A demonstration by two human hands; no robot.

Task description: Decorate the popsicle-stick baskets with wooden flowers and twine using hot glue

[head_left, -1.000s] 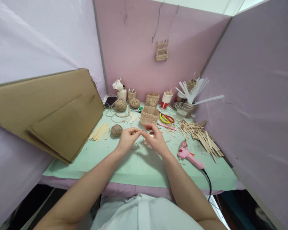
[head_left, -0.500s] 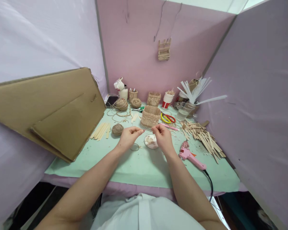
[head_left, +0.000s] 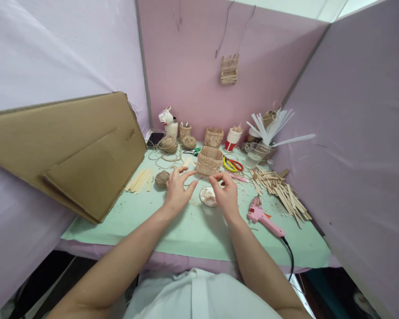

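Hands meet over the green mat, just in front of a small basket of wooden sticks. That basket stands upright with its walls built up, so the stick work looks mostly done; whether any string is on it yet cannot be told. The left hand has its fingers spread loosely, the index finger pointing toward the basket, and holds nothing that shows. The right hand has thumb and forefinger pressed together, seemingly pinching a thin strand too fine to make out. Below the fingers lies a small round dish. A ball of twine sits near the left hand, a pink glue gun lies to the right, and loose sticks are heaped beyond it.
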